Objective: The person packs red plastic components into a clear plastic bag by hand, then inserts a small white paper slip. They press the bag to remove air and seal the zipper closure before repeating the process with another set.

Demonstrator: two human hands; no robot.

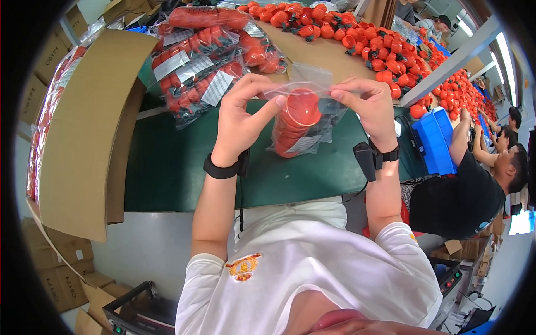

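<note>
Two hands [245, 114] [368, 109] on bag [301, 120]

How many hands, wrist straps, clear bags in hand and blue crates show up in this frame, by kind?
Wearer's hands: 2, left hand and right hand
Black wrist straps: 2, left wrist strap and right wrist strap
Held clear bag of red cups: 1
Blue crate: 1
Total: 6

Bagged cups [201, 61] behind bag [298, 120], carton [84, 134] left
</note>
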